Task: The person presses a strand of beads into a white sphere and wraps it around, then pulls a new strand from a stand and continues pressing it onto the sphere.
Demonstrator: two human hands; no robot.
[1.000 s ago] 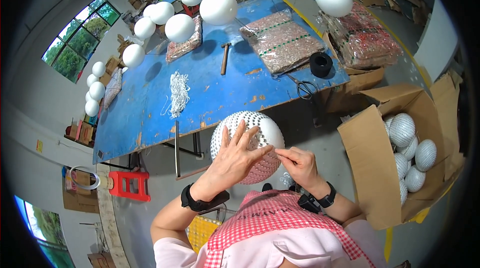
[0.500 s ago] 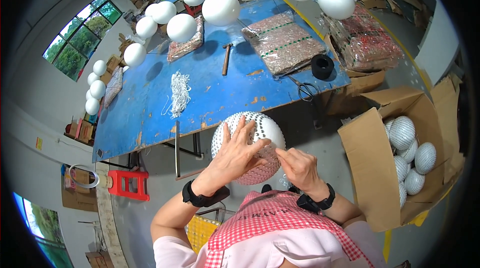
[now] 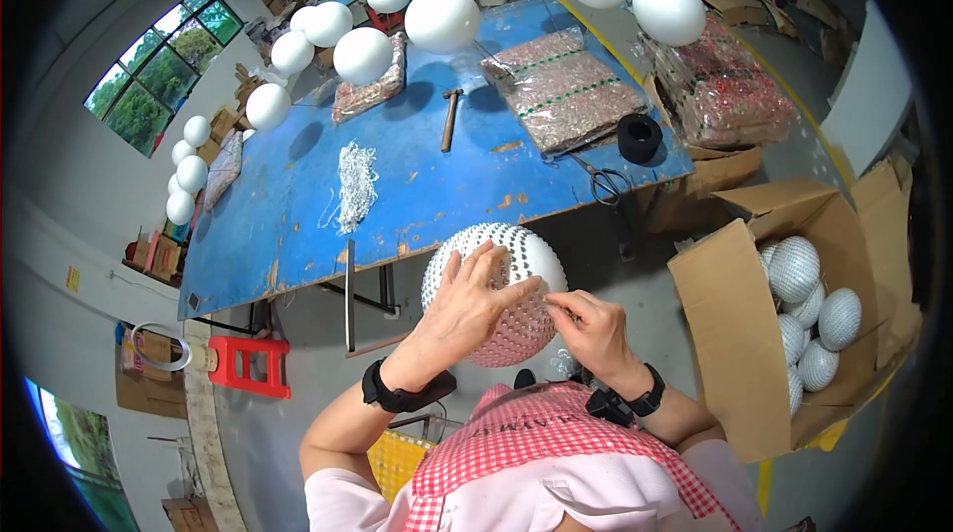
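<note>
A white ball (image 3: 544, 260) partly covered in rows of small silvery beads sits in front of my body, beyond the table's near edge. My left hand (image 3: 465, 299) holds it from the left side, fingers spread over the beaded front and thumb toward the bare white patch. At the ball's right side, my right hand (image 3: 596, 332) pinches thumb and forefinger on what looks like a thin bead strand. Some loose silvery strand (image 3: 565, 363) shows below that hand. The ball's underside is hidden.
On the blue table (image 3: 288, 224) lie a bundle of bead strands (image 3: 355, 190), a hammer (image 3: 451, 120), scissors (image 3: 604, 181), black tape (image 3: 639, 138) and bagged goods (image 3: 564, 87). Plain white balls (image 3: 443, 20) stand along its far side. A carton (image 3: 735, 333) of beaded balls is at right; a red stool (image 3: 250, 367) at left.
My left fingers have shifted slightly on the ball, closing up a little. The right hand stays pinched close to the ball's side. The view has moved slightly.
</note>
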